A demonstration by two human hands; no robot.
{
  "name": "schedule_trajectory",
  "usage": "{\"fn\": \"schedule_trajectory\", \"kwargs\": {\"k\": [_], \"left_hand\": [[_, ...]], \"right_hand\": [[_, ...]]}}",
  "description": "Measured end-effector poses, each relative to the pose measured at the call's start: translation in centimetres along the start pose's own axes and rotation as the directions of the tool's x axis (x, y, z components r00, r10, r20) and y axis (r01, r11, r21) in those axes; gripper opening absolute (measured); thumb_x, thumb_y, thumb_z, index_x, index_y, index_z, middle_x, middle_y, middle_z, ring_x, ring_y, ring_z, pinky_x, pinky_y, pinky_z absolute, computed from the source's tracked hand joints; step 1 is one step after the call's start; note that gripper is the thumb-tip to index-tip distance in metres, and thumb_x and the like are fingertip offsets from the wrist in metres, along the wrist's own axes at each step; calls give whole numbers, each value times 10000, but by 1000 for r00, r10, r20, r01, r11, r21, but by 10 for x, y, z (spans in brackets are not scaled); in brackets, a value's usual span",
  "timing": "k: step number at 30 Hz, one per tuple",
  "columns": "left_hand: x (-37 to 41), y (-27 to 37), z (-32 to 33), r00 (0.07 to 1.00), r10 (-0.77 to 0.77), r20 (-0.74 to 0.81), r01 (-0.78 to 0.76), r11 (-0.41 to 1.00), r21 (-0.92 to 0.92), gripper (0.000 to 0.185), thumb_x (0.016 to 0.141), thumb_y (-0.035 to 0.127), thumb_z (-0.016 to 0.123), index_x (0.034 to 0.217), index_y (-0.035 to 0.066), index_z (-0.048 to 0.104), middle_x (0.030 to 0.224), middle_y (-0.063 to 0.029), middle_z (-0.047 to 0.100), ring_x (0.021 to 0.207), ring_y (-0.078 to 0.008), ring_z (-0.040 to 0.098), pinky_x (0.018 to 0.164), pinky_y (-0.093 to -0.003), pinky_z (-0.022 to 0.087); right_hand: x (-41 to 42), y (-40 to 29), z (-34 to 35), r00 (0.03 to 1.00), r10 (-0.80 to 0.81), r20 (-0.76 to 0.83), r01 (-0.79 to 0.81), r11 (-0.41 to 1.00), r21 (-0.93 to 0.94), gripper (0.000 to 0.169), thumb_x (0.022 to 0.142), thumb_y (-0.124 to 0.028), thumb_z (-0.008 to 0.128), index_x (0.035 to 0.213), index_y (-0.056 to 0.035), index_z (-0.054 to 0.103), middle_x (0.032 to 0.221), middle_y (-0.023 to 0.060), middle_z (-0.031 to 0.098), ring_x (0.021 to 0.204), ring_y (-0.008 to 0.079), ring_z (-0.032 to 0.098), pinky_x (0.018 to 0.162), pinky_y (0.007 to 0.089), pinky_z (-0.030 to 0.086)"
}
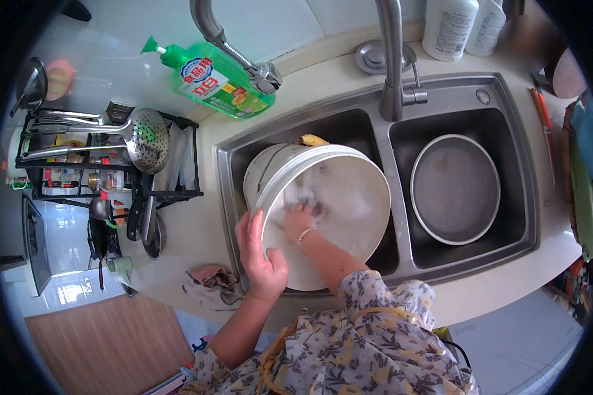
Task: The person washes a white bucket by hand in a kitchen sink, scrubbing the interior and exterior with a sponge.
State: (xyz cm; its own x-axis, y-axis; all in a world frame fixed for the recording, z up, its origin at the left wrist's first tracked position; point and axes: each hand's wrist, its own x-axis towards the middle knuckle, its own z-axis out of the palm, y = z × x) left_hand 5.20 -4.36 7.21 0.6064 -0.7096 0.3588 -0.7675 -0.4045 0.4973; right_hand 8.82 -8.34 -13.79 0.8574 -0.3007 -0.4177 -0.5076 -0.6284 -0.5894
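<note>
A large white plastic bucket lies tilted in the left basin of a steel double sink, its mouth towards me. My left hand grips the bucket's rim on the left side, thumb at the mouth. Inside the bucket is my right hand, with a bracelet at the wrist; it presses on something blurred, greyish and dark near the inner wall, and what lies under the fingers cannot be made out. A yellowish piece shows behind the bucket.
A round pale-rimmed vessel sits in the right basin. Above the sink rise a steel faucet and a flexible spout. A green detergent bottle stands behind. Left are a utensil rack and a crumpled cloth.
</note>
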Motion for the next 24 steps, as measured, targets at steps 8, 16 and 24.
{"fn": "schedule_trajectory", "kwargs": {"k": [8, 16, 24], "left_hand": [[-4, 2, -1, 997, -48, 57, 47, 998, 30, 657, 666, -76, 401, 1323, -74, 411, 1301, -247, 449, 1242, -392, 420, 1070, -447, 312], [-4, 5, 1, 997, -46, 56, 45, 999, 31, 629, 679, -83, 422, 1307, -55, 435, 1301, -259, 437, 1202, -407, 446, 1032, -456, 352], [-4, -1, -5, 993, -52, 105, 49, 998, 32, 688, 672, -63, 401, 1357, -78, 342, 1321, -220, 404, 1246, -356, 409, 1072, -428, 307]], "right_hand": [[52, -20, -54, 910, -62, -410, 345, 662, 666, 403, 850, -198, 562, 1222, -43, 565, 1284, 204, 530, 1170, 329, 514, 967, 403, 443], [75, -24, -13, 737, 306, -602, 319, 628, 710, 403, 796, -112, 595, 1189, -26, 580, 1296, 229, 505, 1112, 379, 539, 931, 425, 468], [80, -20, -23, 710, 374, -596, 313, 591, 744, 363, 765, -75, 601, 1118, 6, 586, 1196, 226, 544, 1048, 401, 548, 935, 423, 460]]}}
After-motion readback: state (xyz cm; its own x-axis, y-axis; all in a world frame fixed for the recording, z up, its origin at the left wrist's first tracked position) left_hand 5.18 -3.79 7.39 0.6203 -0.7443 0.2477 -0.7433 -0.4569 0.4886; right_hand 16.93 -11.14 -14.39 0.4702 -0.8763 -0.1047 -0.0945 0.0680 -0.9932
